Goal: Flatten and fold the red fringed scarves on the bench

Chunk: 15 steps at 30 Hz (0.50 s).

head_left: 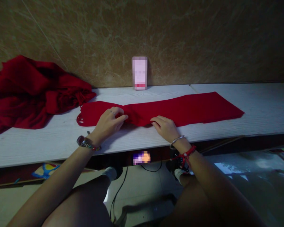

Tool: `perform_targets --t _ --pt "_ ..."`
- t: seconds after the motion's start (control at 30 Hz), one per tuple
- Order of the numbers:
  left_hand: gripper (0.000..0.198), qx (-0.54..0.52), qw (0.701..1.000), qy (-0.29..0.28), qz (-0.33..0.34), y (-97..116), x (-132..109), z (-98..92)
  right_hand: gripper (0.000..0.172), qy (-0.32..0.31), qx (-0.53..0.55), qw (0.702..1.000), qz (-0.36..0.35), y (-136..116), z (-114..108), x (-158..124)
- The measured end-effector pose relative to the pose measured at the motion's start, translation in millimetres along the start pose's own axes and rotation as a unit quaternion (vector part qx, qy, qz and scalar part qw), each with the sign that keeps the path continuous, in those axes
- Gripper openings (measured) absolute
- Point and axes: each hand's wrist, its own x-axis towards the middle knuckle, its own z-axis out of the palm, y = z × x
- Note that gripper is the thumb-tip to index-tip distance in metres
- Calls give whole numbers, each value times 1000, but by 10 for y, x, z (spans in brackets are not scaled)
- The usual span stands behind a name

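A long strip of red cloth (191,108) lies across the white wood-grain board, with a slanted cut end on the right and a ragged end with small holes on the left. My left hand (110,121) is closed over the left part of it, fingers curled and fingertips partly hidden in the fabric. Along the near edge, my right hand (164,126) pinches the cloth between thumb and fingers. Between the two hands the fabric is slightly puckered. A crumpled heap of red cloth (35,91) lies at the far left, close to the strip's ragged end.
A phone (139,73) with its screen blurred leans upright against the brown marbled wall (191,41) behind the board (267,104). Below the board's front edge, a dark cable (119,190) hangs toward the tiled floor (142,208), between my legs.
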Motion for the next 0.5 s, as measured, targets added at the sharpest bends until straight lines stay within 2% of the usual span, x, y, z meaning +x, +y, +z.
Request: perform_targets --t 0.13,0.27,0.33,0.5 --pt "26 -19 998 -33 44 27 -24 -12 20 -3 -4 1000 6 -14 -11 5" --pt "28 -1 997 -9 77 8 -49 -47 20 -5 -5 1000 8 -3 -9 0" --pt "25 18 998 3 56 -24 -70 -69 20 -7 -5 1000 10 4 -6 -2" --pt "18 74 995 41 -49 -70 -108 -92 20 -22 -5 1000 8 -10 -8 7"
